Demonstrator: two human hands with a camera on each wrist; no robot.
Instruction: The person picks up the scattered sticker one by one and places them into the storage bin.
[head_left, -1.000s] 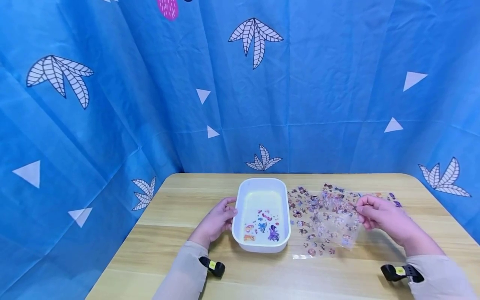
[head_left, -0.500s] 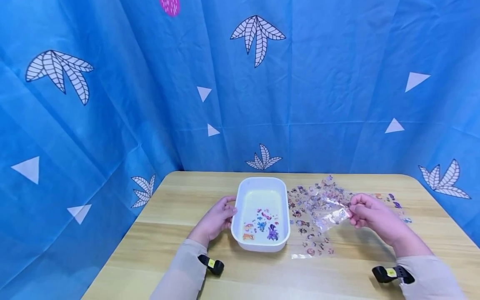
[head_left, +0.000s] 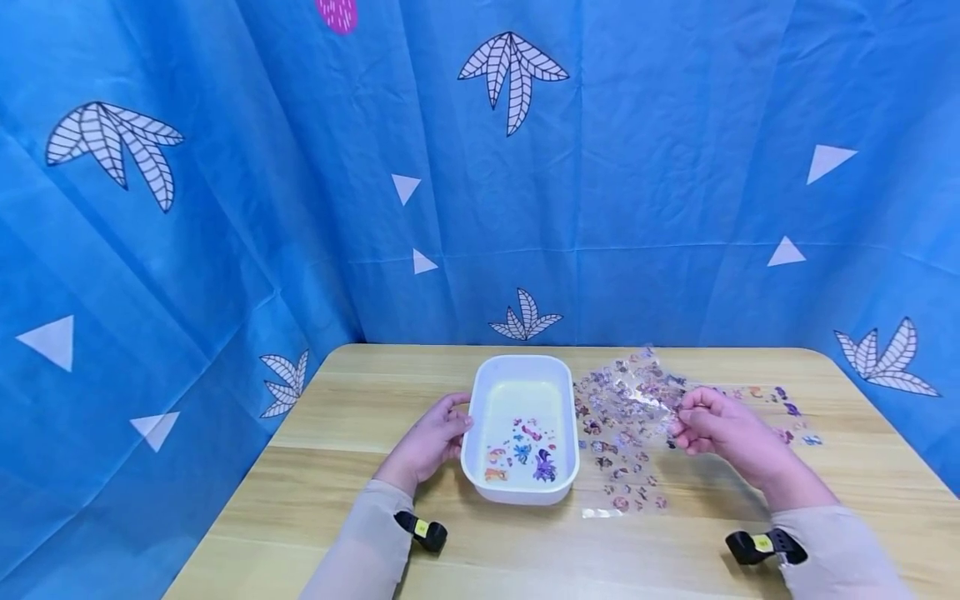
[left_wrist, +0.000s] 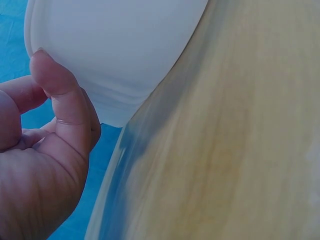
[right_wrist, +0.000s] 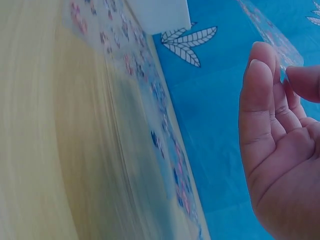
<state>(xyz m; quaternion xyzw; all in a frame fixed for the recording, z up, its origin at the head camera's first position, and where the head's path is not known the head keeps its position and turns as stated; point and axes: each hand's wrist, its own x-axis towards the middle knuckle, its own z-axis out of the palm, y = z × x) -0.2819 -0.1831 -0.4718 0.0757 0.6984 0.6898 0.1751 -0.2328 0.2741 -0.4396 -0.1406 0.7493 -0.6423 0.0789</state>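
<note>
My left hand (head_left: 427, 437) holds the left side of a white plastic tub (head_left: 558, 417); in the left wrist view its thumb (left_wrist: 54, 75) lies against the tub's outer wall (left_wrist: 120, 55). Inside the tub are several colourful stickers or printed figures, purple (head_left: 544, 465), blue and orange. To the right, my right hand (head_left: 712, 425) pinches the edge of a clear sticker sheet (head_left: 637, 387) between thumb and fingers. That sheet is raised and tilted, catching the light, and the right wrist view shows it (right_wrist: 275, 37) at the fingertips. More clear printed sheets (head_left: 633, 492) lie flat beneath it.
Another printed sheet (head_left: 791, 408) lies right of the right hand. All rests on a wooden table (head_left: 360, 383), with a blue patterned curtain (head_left: 675, 167) around the back and sides. Both wrists carry black straps (head_left: 765, 546).
My right hand has moved left, carrying the clear sticker sheet over the flat sheets toward the tub and tilting it up. My left hand and the tub stay in place.
</note>
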